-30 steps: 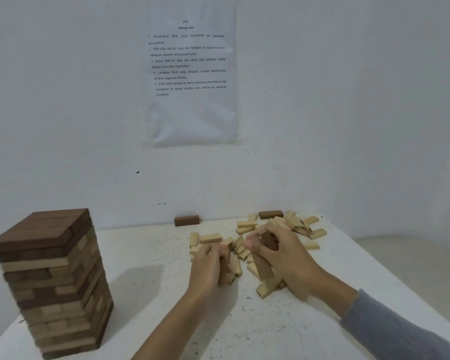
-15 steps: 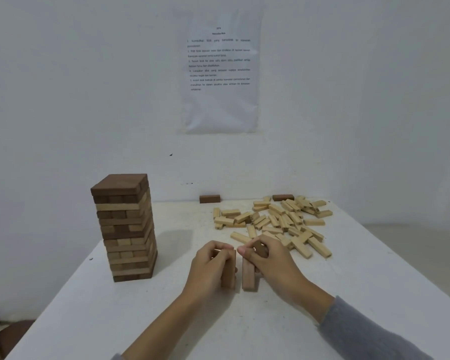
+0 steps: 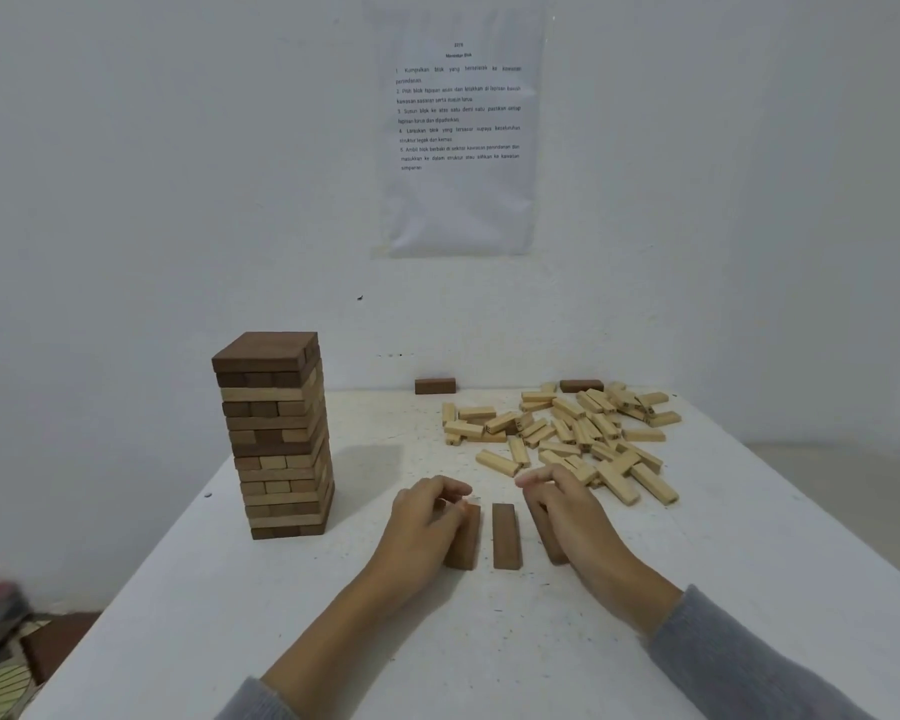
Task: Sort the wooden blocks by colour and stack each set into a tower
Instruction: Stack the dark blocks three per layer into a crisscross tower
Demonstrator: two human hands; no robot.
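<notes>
Head view: on the white table point(image 3: 437, 641) three dark blocks lie side by side (narrow gaps between); left hand point(image 3: 427, 522) curls its fingers onto the left dark block point(image 3: 466, 550); right hand point(image 3: 567, 517), fingers loose, rests against the right dark block point(image 3: 549, 540); the middle dark block point(image 3: 506, 536) lies untouched.

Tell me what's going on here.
A person has three dark brown blocks side by side on the white table. The left hand holds the left block, the right hand rests against the right block, and the middle block lies free. A mixed-colour tower and a pile of light blocks sit farther back.
</notes>
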